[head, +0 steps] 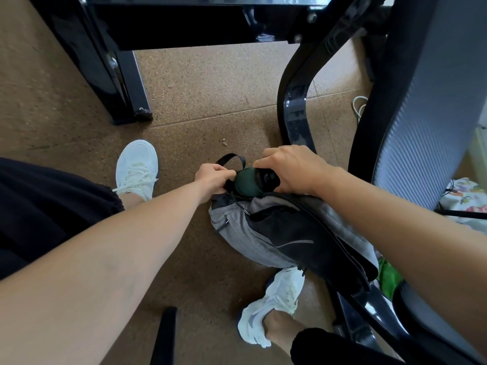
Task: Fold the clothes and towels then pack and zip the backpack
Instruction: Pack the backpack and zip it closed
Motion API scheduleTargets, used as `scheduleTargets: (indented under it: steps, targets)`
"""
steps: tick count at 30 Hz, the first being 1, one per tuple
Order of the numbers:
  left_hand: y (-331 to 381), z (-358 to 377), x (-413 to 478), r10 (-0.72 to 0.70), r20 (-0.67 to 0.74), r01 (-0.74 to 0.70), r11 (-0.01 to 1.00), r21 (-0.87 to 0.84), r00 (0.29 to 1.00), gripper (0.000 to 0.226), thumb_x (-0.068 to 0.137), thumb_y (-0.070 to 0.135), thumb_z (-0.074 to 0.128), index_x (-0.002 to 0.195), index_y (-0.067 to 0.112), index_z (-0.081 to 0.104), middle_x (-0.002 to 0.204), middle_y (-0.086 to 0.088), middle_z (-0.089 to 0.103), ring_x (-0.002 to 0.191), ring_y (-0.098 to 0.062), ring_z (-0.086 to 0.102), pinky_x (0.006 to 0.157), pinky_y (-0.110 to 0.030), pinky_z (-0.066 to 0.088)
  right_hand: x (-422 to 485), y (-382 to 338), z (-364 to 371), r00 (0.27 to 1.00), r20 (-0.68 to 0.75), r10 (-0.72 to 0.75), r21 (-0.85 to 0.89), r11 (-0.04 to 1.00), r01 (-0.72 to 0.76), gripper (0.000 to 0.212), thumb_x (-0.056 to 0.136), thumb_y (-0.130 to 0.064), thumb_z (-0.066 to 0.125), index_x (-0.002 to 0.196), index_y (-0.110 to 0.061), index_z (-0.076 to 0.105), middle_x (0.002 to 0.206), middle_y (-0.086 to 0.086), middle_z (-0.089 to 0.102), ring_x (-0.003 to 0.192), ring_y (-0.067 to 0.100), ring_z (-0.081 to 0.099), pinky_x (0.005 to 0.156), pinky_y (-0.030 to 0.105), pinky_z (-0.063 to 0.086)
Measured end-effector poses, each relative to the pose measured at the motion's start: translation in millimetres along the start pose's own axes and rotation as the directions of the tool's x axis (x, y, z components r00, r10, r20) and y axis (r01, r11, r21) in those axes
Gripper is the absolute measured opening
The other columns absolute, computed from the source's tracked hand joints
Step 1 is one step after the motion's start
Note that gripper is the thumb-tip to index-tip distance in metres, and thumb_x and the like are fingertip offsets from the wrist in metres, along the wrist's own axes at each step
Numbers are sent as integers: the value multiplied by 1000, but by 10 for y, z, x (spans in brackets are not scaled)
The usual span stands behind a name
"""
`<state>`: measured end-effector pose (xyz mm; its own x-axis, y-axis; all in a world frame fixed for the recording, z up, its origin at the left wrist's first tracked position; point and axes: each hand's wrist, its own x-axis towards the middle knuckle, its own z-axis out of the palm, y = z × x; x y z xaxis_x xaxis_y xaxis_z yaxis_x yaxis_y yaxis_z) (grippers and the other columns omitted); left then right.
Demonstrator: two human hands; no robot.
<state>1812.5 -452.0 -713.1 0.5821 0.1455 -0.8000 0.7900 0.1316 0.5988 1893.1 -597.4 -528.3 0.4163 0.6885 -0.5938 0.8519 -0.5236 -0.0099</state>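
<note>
Backpack [266,233] laid on floor [197,101] beside chair [427,101] | opening edge pinched by left hand [214,179], far side gripped by curled right hand [292,171] | green bundle [246,181] bulging at mouth | risk: zip likely snagged on fabric unless tucked.

We look down on a speckled brown cork-like floor [205,83].
A glossy black metal table leg [123,83] stands ahead; a grey mesh-backed office chair [427,101] rises at right.
</note>
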Motion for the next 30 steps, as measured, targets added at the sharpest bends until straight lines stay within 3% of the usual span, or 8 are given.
scheduleTargets:
  steps: [4, 8, 11, 13, 16, 19, 26, 30]
  targets:
    - [58, -48, 43, 161, -38, -147, 955, 258, 986, 9, 68, 32, 78, 65, 25, 77, 74, 4, 76, 79, -18, 74, 78, -39, 64, 23, -28, -22, 999, -47, 14, 69, 998, -11, 43, 82, -50, 69, 122, -38, 64, 111, -9, 63, 98, 30, 66, 64, 36, 41]
    - [181, -141, 65, 220, 46, -219, 884, 412, 974, 11, 76, 27, 76, 66, 24, 76, 77, 4, 75, 82, -17, 72, 83, -38, 62, 111, -84, -53, 989, -8, 145, 59, 988, -144, 62, 72, -67, 73, 114, -22, 64, 108, 1, 70, 99, 32, 67, 73, 40, 53]
    - [264, -150, 54, 291, 75, -291, 831, 474, 954, 11, 77, 23, 75, 67, 25, 74, 76, 6, 74, 83, -17, 71, 79, -32, 57, 130, -139, -8, 965, 40, 260, 24, 965, -261, 66, 72, -76, 69, 88, -13, 55, 96, 8, 67, 93, 35, 66, 66, 37, 43]
    - [281, -141, 32, 316, 54, -301, 818, 490, 947, 10, 78, 23, 75, 69, 26, 75, 76, 6, 72, 83, -17, 69, 75, -28, 52, 133, -152, 12, 951, 60, 303, 83, 948, -307, 64, 73, -74, 70, 81, -14, 51, 94, 11, 66, 93, 35, 64, 66, 35, 39]
    - [233, -109, -3, 330, 45, -305, 804, 510, 943, 7, 79, 23, 75, 74, 23, 78, 78, 4, 73, 83, -16, 67, 74, -27, 48, 149, -120, 25, 980, 49, 193, 37, 980, -195, 57, 75, -59, 78, 98, -9, 64, 101, 8, 65, 103, 27, 56, 69, 35, 40]
    - [186, -34, -29, 342, 13, -306, 824, 477, 940, 10, 79, 23, 75, 70, 25, 77, 78, 6, 74, 83, -15, 69, 76, -28, 53, 149, -81, 54, 997, 27, 77, -78, 994, -75, 50, 79, -43, 79, 117, -14, 65, 115, 3, 59, 111, 25, 52, 73, 36, 42]
    - [223, -59, 50, 294, 12, -269, 856, 442, 956, 15, 79, 24, 75, 65, 29, 73, 74, 11, 72, 86, -13, 70, 77, -28, 53, 168, -86, 66, 990, -4, 143, 49, 989, -143, 61, 70, -54, 85, 103, -12, 57, 105, 8, 64, 101, 31, 60, 81, 42, 46]
    - [357, -108, 14, 295, 164, -335, 877, 344, 941, 8, 79, 29, 70, 79, 28, 78, 83, 9, 74, 92, -18, 70, 81, -32, 56, 67, -104, 14, 964, 41, 264, -43, 964, -263, 71, 73, -56, 82, 121, -15, 52, 124, 6, 56, 117, 35, 54, 85, 48, 46]
